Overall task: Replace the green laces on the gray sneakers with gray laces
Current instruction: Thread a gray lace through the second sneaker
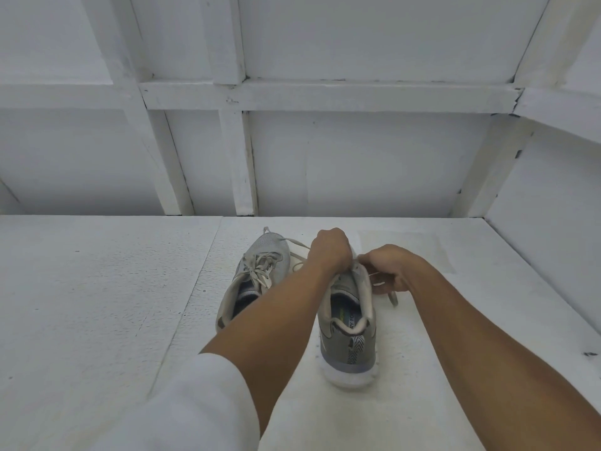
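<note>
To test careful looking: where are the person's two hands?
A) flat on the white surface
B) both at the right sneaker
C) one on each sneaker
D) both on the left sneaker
B: the left hand grips the front of the right sneaker and the right hand pinches its lace, while the left sneaker lies beside it with no hand on it.

1. Work surface [97,304]: white, painted, faintly pitted; a seam [198,275] runs slantwise across it.
2. Back wall [374,164]: flat white panels rising from the surface's far edge.
3. Horizontal rail [325,97]: white batten across the back wall, paint chipped at the joints.
4. Upright post [242,164]: white, standing between rail and surface.
5. Right side wall [546,216]: white, framed alike.
6. Light: soft, even.
</note>
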Action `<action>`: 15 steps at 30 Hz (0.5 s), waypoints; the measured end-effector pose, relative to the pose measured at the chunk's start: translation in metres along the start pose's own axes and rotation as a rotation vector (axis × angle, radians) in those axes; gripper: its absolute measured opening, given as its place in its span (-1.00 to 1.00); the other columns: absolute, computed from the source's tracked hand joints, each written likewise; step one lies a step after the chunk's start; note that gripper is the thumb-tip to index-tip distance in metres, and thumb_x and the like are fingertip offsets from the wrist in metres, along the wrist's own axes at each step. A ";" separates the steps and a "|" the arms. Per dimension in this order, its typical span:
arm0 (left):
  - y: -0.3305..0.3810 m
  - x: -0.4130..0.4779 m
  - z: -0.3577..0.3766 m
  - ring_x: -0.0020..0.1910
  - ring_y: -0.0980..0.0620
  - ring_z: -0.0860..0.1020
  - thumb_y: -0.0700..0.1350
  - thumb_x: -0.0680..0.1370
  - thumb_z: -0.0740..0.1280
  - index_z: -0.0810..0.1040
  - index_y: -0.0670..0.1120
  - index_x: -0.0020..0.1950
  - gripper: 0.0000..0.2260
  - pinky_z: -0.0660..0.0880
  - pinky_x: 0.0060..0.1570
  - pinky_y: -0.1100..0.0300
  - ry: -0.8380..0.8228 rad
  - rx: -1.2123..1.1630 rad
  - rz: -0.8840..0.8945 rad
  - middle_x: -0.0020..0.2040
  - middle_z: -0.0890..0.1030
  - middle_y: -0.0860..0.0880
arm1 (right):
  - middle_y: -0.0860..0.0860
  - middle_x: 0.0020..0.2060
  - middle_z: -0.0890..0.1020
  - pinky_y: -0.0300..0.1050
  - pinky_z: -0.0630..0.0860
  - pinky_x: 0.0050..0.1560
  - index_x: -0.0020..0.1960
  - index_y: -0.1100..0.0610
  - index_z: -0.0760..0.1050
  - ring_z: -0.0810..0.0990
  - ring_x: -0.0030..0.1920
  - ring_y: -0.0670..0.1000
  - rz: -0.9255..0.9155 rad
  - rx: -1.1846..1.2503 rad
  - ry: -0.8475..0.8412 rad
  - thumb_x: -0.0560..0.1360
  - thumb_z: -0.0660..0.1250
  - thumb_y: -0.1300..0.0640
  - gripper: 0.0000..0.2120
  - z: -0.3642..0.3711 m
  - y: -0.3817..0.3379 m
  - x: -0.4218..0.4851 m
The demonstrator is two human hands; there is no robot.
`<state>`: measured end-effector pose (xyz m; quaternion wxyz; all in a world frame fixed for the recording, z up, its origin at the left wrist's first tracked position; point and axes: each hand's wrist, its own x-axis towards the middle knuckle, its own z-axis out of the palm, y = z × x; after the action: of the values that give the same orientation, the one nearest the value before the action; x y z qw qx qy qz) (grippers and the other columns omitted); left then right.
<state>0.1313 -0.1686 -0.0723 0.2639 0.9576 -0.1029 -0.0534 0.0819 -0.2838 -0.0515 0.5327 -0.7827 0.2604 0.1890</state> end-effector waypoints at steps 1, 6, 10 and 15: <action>0.001 -0.001 -0.001 0.00 -0.12 0.61 -0.16 0.40 0.48 0.65 -0.15 0.00 -0.80 0.58 0.00 0.11 -0.001 -0.008 0.003 -0.02 0.65 -0.16 | 0.10 -0.25 0.60 -0.14 0.55 -0.29 -0.18 0.19 0.56 0.55 -0.27 0.03 0.004 0.006 -0.002 0.60 0.24 0.13 -0.76 0.000 0.001 0.003; 0.003 -0.016 -0.017 0.00 -0.11 0.60 -0.21 0.41 0.38 0.64 -0.10 -0.02 -0.83 0.57 0.02 0.08 0.059 -0.064 0.018 -0.01 0.65 -0.11 | 0.14 -0.33 0.52 -0.17 0.35 -0.42 -0.32 0.21 0.49 0.39 -0.44 0.02 -0.063 -0.084 0.103 0.55 0.29 0.18 -0.73 0.007 0.005 0.017; 0.000 -0.037 -0.023 0.01 -0.09 0.57 -0.11 0.44 0.39 0.59 -0.16 0.04 -0.78 0.49 -0.11 0.17 0.031 -0.087 -0.078 -0.01 0.62 -0.11 | 0.18 -0.32 0.57 -0.10 0.51 -0.29 -0.28 0.22 0.43 0.57 -0.36 0.09 -0.301 -0.180 0.297 0.51 0.20 0.30 -0.80 -0.013 -0.009 0.016; -0.019 -0.056 -0.019 -0.21 -0.04 0.50 -0.07 0.51 0.30 0.55 -0.20 -0.13 -0.81 0.35 -0.34 0.19 0.042 -0.346 -0.202 -0.18 0.59 -0.09 | 0.05 -0.44 0.38 -0.20 0.52 -0.44 -0.31 0.18 0.32 0.54 -0.48 0.00 -0.551 1.078 0.274 0.54 0.06 0.33 -0.73 -0.077 -0.065 -0.008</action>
<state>0.0835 -0.1306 -0.0636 0.4197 0.9043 0.0100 -0.0767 0.1161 -0.3350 0.0288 0.8440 -0.4593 0.1736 -0.2157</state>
